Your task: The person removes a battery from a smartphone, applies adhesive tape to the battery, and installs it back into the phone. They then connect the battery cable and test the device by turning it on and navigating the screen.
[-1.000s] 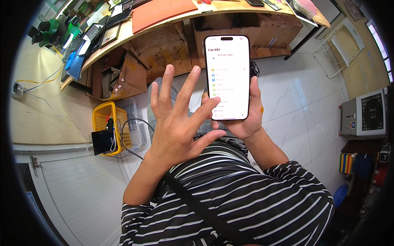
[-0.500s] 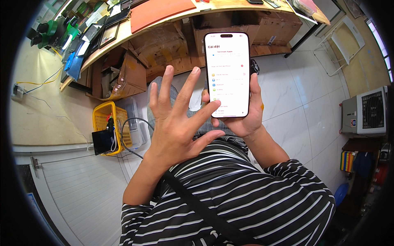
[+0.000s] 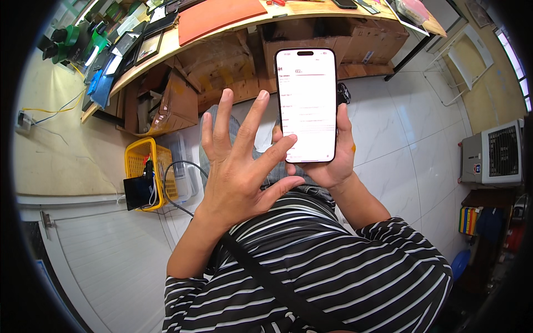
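A smartphone (image 3: pixel 307 105) with a lit white screen and dark rim is held upright before me. Around its lower part my right hand (image 3: pixel 334 164) is closed, the thumb along the right edge and fingertips showing at the left edge. My left hand (image 3: pixel 236 158) has its fingers spread and holds nothing. Its index fingertip lies over the lower left of the screen, at or very near the glass. On the screen two pages of text overlap, too blurred to read.
Ahead stands a wooden workbench (image 3: pixel 244 28) with an orange mat (image 3: pixel 222 19) and a green microscope (image 3: pixel 75 41). Cardboard boxes (image 3: pixel 222 61) sit beneath it. To the left is a yellow basket (image 3: pixel 145 145); to the right, an air cooler (image 3: pixel 491 152) and a white folding chair (image 3: pixel 466 61).
The phone's screen has switched from a list with small coloured icons to a page sliding in over it. The phone sits slightly lower; my left hand has barely moved.
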`<state>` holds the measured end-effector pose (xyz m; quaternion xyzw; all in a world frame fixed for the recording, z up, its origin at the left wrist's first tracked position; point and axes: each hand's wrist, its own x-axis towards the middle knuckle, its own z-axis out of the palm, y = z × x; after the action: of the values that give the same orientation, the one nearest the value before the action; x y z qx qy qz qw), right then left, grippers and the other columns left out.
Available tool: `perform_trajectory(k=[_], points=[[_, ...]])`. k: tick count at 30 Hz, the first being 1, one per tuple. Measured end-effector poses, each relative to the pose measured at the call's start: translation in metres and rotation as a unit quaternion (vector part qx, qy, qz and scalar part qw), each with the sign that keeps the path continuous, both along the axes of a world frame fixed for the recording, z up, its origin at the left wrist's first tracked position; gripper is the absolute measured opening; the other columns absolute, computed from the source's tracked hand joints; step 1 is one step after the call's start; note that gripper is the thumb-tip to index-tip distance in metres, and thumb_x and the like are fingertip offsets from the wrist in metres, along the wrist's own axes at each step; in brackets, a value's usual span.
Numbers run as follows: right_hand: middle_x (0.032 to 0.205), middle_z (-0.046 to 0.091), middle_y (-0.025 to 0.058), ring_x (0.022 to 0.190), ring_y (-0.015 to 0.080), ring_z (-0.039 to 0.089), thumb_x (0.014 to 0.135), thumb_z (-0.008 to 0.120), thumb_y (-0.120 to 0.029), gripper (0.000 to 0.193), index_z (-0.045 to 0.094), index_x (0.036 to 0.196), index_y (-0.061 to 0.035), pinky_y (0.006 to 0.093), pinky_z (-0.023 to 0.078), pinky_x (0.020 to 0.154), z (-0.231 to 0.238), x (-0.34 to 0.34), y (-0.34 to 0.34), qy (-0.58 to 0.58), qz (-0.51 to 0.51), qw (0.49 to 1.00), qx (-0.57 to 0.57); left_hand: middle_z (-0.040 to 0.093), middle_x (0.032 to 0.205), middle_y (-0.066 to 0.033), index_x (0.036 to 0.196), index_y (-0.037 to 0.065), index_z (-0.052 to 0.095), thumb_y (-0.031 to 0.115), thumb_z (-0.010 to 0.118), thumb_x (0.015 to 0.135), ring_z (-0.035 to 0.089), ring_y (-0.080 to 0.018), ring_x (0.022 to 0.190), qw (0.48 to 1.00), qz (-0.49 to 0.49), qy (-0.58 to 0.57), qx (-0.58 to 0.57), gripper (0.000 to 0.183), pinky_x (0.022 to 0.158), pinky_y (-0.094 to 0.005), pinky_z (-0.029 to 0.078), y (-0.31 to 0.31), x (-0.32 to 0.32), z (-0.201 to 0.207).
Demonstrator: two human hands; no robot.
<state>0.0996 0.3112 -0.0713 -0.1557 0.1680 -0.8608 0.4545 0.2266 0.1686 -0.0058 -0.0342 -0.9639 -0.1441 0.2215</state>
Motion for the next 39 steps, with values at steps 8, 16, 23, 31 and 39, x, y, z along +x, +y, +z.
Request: perform_trajectory(k=[8,16,23,31,39], points=[[0.115,0.068,0.0232,0.085,0.0350,0.072,0.100,0.031,-0.072,0.083,0.047,0.144,-0.0026,0.0389,0.061,0.066,-0.001,0.003,0.001,-0.025,-0.006,1.000,-0.005,0.032,0.163,-0.0189,0.128,0.023,0.071,0.059,0.076,0.080,0.012,-0.0482,0.153,1.000,0.010,0.008,-0.011,0.061,0.116,-0.0672,0.009,0.001,-0.007,0.004],[0.115,0.068,0.0233,0.088,0.0346,0.072,0.100,0.030,-0.072,0.084,0.047,0.144,-0.0026,0.0417,0.060,0.076,-0.003,0.006,-0.002,-0.008,-0.017,1.000,0.001,0.029,0.164,-0.0209,0.141,0.021,0.062,0.059,0.072,0.083,0.012,-0.0505,0.152,1.000,0.012,-0.009,-0.004,0.070,0.115,-0.0676,0.006,-0.001,-0.012,0.000],[0.116,0.067,0.0249,0.090,0.0339,0.072,0.100,0.029,-0.072,0.085,0.044,0.147,-0.0022,0.0420,0.061,0.078,-0.004,0.004,-0.003,-0.016,-0.012,1.000,-0.023,0.028,0.164,-0.0211,0.143,0.018,0.059,0.062,0.072,0.082,0.009,-0.0497,0.153,1.000,0.018,0.004,-0.001,0.076,0.116,-0.0671,0.003,-0.001,-0.010,0.003],[0.116,0.067,0.0250,0.089,0.0341,0.072,0.101,0.029,-0.072,0.085,0.045,0.146,-0.0024,0.0415,0.062,0.073,-0.004,0.004,-0.002,-0.014,-0.011,1.000,-0.020,0.029,0.164,-0.0208,0.131,0.016,0.068,0.060,0.074,0.081,0.010,-0.0491,0.153,1.000,0.013,0.009,0.004,0.067,0.116,-0.0669,0.005,-0.001,-0.009,0.001],[0.114,0.068,0.0249,0.088,0.0336,0.072,0.099,0.028,-0.074,0.088,0.044,0.147,-0.0026,0.0369,0.061,0.059,-0.003,-0.002,0.002,0.007,0.003,1.000,0.004,0.039,0.161,-0.0149,0.110,0.027,0.078,0.059,0.080,0.074,0.014,-0.0476,0.153,1.000,-0.028,-0.006,0.002,0.048,0.116,-0.0666,0.012,-0.002,0.000,0.004]])
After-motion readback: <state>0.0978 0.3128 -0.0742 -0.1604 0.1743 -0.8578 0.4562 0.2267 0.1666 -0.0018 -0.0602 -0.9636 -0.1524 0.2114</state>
